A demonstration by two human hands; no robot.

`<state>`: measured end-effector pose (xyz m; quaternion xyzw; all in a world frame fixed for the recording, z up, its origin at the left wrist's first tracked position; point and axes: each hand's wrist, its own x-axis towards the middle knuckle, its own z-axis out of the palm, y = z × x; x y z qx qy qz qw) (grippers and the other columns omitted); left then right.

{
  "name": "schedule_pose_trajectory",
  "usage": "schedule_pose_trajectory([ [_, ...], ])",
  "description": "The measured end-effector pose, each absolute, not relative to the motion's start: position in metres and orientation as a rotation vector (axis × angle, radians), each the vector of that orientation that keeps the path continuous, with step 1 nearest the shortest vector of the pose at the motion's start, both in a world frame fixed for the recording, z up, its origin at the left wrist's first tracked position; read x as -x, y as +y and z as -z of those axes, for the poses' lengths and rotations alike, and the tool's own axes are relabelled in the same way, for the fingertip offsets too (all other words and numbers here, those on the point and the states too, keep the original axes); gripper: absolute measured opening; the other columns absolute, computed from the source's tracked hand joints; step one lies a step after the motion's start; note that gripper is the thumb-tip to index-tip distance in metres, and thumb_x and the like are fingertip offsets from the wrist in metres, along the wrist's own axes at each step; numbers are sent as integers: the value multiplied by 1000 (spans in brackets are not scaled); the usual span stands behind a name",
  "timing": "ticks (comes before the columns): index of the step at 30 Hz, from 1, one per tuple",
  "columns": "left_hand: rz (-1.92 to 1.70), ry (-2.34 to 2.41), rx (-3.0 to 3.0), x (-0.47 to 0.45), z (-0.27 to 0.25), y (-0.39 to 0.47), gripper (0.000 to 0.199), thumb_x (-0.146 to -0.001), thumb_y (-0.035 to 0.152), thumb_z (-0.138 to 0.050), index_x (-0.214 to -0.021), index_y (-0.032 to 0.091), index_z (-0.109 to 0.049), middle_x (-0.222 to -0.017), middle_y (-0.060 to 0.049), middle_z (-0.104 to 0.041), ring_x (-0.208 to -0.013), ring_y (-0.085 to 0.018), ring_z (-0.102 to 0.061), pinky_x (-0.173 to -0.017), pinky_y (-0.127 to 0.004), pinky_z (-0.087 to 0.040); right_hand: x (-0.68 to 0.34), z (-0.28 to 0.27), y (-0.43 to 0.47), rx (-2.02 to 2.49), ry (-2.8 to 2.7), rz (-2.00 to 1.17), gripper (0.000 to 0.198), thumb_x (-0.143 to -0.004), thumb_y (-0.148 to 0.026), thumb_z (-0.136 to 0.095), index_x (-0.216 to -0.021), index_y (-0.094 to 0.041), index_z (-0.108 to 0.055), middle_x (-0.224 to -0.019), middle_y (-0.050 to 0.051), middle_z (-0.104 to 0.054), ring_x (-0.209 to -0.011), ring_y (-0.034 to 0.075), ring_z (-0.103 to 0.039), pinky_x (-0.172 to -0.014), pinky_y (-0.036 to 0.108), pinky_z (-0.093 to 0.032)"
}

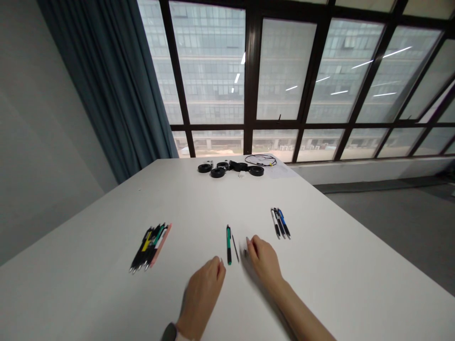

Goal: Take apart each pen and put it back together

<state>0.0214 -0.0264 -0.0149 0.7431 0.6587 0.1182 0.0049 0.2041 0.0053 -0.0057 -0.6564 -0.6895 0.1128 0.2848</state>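
A green and black pen lies lengthwise on the white table in front of me. Close along its right side is a thin dark pen refill. My left hand is closed, just left of the pen's near end, and its finger undersides are hidden. To the right of the refill, my right hand is closed with thumb and forefinger together. A small dark bit shows by its fingertips, too blurred to name. Neither hand touches the green pen.
On the left of the table lies a bundle of several pens. Three pens lie side by side at right. Black rolls and a coiled black cable sit at the far end, before the windows.
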Motion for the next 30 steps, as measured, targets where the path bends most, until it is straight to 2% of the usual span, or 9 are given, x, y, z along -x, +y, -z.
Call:
schedule_pose_trajectory([
  [8, -281, 2019, -2277, -29, 10, -29, 34, -101, 21, -34, -84, 22, -63, -76, -2, -71, -70, -16, -68, -60, -28, -34, -202, 7, 5, 1725, -1852, -299, 31, -102, -27, -40, -78, -20, -59, -72, 4, -69, -68, 19, -62, -62, 27, -35],
  [11, -254, 2012, -2264, -31, 10, -30, 32, -100, 20, -35, -85, 22, -64, -79, -2, -72, -72, -16, -69, -60, -28, -34, -199, 11, 3, 1653, -1878, -285, 21, -100, -23, -43, -97, -17, -63, -84, 7, -73, -78, 20, -67, -70, 27, -41],
  [14, -231, 2016, -2259, -31, 10, -29, 32, -100, 19, -35, -86, 22, -64, -80, -3, -73, -73, -17, -69, -61, -28, -35, -193, 18, 1, 1556, -1941, -215, 27, -97, -15, -42, -117, -16, -60, -98, 10, -74, -89, 22, -69, -77, 29, -45],
  [17, -234, 2019, -2256, -31, 11, -29, 33, -100, 19, -34, -86, 22, -64, -80, -3, -73, -74, -17, -69, -61, -28, -35, -187, 23, -1, 1511, -2011, -151, 31, -96, -10, -40, -120, -17, -58, -101, 10, -74, -90, 22, -69, -78, 30, -45],
  [20, -252, 2021, -2246, -31, 11, -30, 33, -100, 19, -34, -85, 22, -64, -79, -2, -73, -73, -16, -69, -61, -27, -35, -185, 19, -2, 1561, -2011, -142, 29, -96, -10, -42, -117, -17, -59, -95, 9, -74, -85, 22, -69, -75, 29, -44],
  [23, -263, 2012, -2247, -32, 10, -31, 33, -100, 19, -35, -85, 23, -63, -79, -2, -73, -72, -16, -68, -61, -27, -35, -191, 10, 0, 1695, -1924, -178, 20, -100, -20, -42, -102, -17, -62, -83, 7, -72, -77, 22, -68, -68, 28, -41],
  [26, -271, 2003, -2252, -32, 10, -31, 33, -99, 19, -34, -84, 22, -64, -79, -3, -72, -72, -16, -68, -61, -27, -36, -201, 2, 5, 1806, -1842, -192, 32, -103, -28, -38, -81, -20, -59, -72, 5, -69, -68, 20, -64, -61, 28, -36],
  [30, -257, 2010, -2238, -31, 10, -31, 33, -99, 20, -35, -85, 22, -64, -78, -3, -72, -71, -16, -67, -60, -27, -35, -212, 1, 10, 1870, -1780, -204, 38, -103, -30, -38, -71, -22, -57, -66, 2, -68, -62, 18, -61, -57, 28, -29],
])
